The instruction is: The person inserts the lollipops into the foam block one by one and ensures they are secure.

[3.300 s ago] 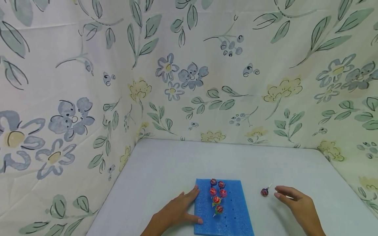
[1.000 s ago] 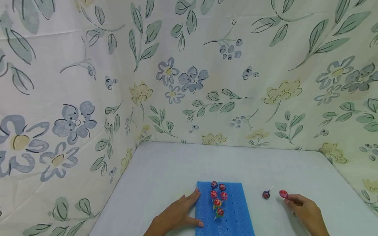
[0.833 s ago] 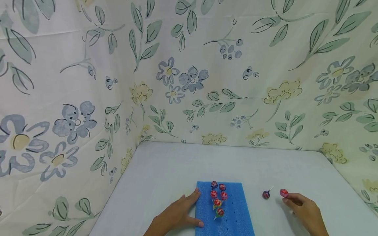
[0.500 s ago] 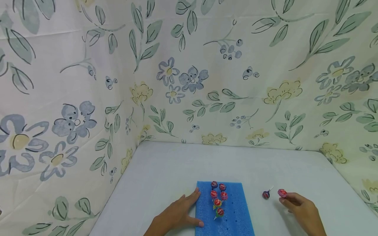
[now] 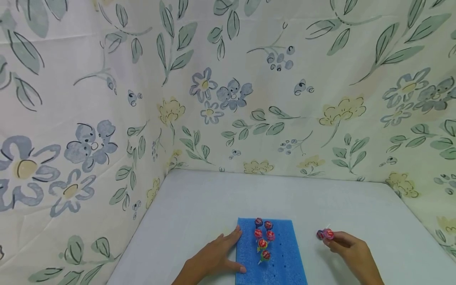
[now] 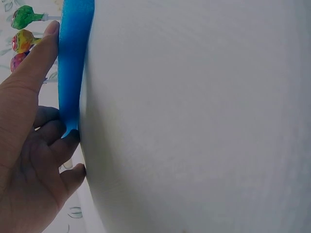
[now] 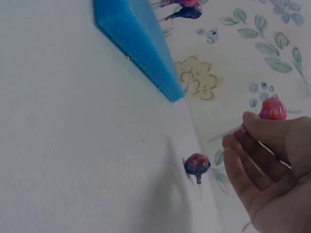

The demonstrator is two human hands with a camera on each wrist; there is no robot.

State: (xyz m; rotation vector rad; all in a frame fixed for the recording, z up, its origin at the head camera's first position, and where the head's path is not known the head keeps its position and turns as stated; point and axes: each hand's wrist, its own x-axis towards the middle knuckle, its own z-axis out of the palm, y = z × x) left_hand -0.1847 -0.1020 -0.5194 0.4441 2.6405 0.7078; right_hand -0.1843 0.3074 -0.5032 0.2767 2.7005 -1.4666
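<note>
Midway through loading: right hand pinches a pink lollipop in its fingers; left hand, fingers spread, steadies the blue foam block. Next, judged: align stick with a free hole.

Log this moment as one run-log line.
left hand: steadies blue foam block | right hand: pinches pink lollipop | dark lollipop: lying on table

The foam block was bright blue, on a plain white table. Lollipops standing in it had red, pink and dark purple wrappers, the nearest one green below. The right hand held a pink lollipop; a dark purple lollipop lay just left. The cream backdrop bore grey-blue and yellow flowers with green leaves.
</note>
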